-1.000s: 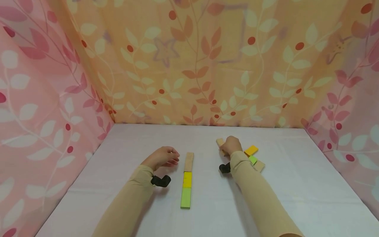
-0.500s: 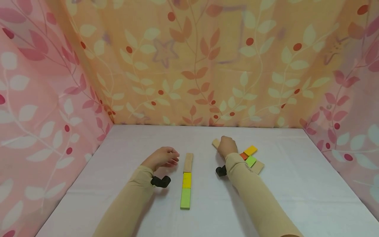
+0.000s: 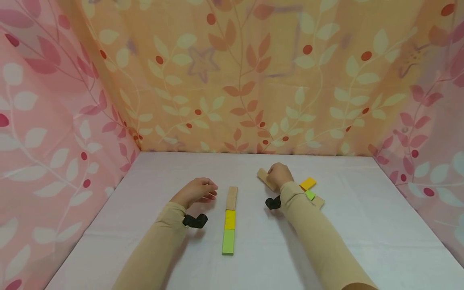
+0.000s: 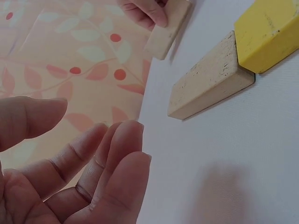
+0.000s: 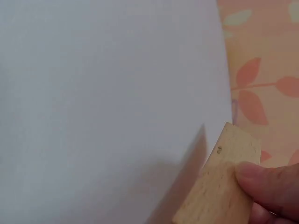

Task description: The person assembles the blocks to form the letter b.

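Note:
My right hand (image 3: 280, 175) pinches a plain wooden block (image 3: 266, 179), with the thumb on its broad face in the right wrist view. That block (image 5: 224, 179) is tilted, and its shadow falls on the table. In the middle of the table a row runs front to back: a green block (image 3: 228, 242), a yellow block (image 3: 230, 220) and a second plain wooden block (image 3: 232, 198), set end to end. Left of the row's far end hovers my left hand (image 3: 195, 191), fingers loosely bent and apart, holding nothing.
Beside the right wrist lies a small heap: an orange-yellow block (image 3: 308, 184), a green block (image 3: 310, 195) and a plain wooden block (image 3: 319, 202), partly hidden by the sleeve. A patterned curtain (image 3: 239, 100) borders the table's back edge (image 3: 203, 152).
My right hand has shifted slightly left with the wooden block, which now shows more of its length. An orange-red block seen half a second ago is hidden. The left hand has hardly moved.

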Motion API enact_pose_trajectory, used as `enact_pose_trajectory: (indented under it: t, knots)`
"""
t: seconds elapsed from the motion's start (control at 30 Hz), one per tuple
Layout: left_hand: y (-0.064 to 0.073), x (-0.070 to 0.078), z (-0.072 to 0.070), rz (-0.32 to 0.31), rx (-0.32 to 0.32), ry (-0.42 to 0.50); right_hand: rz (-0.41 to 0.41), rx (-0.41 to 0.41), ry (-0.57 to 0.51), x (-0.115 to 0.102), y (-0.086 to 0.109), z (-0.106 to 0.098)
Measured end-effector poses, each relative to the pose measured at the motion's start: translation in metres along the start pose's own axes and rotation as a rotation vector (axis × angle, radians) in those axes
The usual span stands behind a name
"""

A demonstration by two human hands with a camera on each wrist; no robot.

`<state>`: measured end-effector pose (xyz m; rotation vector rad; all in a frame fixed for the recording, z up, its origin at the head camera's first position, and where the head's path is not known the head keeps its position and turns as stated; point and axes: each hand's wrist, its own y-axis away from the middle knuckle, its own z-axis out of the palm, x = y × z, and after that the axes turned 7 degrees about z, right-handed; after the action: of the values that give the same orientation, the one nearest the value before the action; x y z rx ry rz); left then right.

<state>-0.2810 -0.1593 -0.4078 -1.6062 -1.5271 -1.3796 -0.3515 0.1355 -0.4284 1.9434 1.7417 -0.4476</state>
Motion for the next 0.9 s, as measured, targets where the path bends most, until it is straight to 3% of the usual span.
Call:
enact_pose_trajectory:
  t: [0.3,0.57,0.9]
  knots:
    - [0.002,0.0,-0.002,-0.016,0.013,0.009,0.03,-0.103,-0.201,-0.025,0.0,-0.002]
    - [0.004,-0.005,-0.009,-0.004,0.026,0.026,0.009,-0.13,-0.429,-0.039,-0.004,0.011]
    - [0.012,-0.008,-0.012,-0.003,0.038,0.04,0.056,-0.09,-0.666,-0.054,-0.013,0.029]
